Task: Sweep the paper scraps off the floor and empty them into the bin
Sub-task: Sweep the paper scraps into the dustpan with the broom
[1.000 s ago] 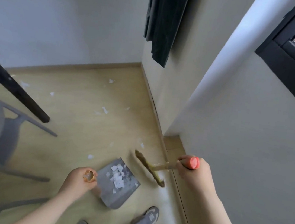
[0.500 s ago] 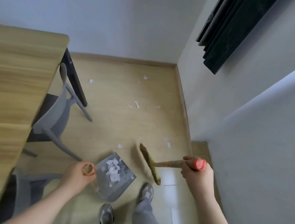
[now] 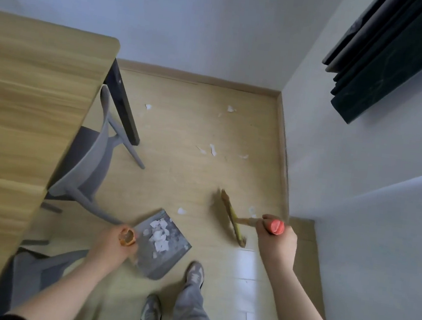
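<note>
Now 1 left hand (image 3: 113,244) grips 1 grey dustpan (image 3: 168,259) heaped with scraps; 1 right hand (image 3: 277,241) grips 1 broom (image 3: 231,217). At least 7 paper scraps (image 3: 213,150) lie loose on the floor (image 3: 176,177) beyond.

A: What's cut off?
B: The table (image 3: 26,112) at nine o'clock, the curtain (image 3: 389,61) at two.
A: Hidden?
B: The dustpan (image 3: 166,262) handle, mostly inside the left hand (image 3: 112,243); the broom (image 3: 228,209) bristles at five o'clock look smeared.

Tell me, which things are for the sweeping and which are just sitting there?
For the job: broom in the right hand, dustpan in the left hand, paper scraps on the floor.
Just there: table, chair, curtain.
</note>
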Available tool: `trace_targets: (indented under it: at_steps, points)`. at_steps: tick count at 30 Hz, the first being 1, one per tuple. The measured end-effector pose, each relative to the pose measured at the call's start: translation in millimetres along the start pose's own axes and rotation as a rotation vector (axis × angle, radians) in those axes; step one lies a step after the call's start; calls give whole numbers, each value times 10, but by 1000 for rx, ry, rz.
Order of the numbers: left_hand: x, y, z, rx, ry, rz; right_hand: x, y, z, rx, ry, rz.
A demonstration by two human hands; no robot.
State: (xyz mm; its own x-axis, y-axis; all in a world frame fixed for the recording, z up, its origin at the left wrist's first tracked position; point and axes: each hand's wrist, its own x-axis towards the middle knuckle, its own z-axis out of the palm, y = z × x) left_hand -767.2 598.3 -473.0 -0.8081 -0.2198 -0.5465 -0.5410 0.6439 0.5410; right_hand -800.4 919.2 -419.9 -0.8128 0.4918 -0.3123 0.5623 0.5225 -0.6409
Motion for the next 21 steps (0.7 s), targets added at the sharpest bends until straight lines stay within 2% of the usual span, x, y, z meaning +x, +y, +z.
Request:
trace_targets:
  at_steps: [4, 8, 12, 14, 19, 21]
  points:
    - [186, 43, -31, 13, -20, -16, 225, -88, 306, 23, -68, -16]
    - [321, 110, -41, 15, -18, -25, 145, -191, 513, -54, -237, -155]
    - [379, 150, -25, -24, -22, -16, 69, -248, 370, -111, -417, -231]
    - [396, 126, -28, -30, -12, -8, 79, -320, 217, -105, -489, -210]
    - [343, 71, -45, -14, -16, 4, -9, -484, -107, 11, -449, -56]
    - [309, 54, -45, -22, -17, 4, -106, -518, -182, 18, -424, -47]
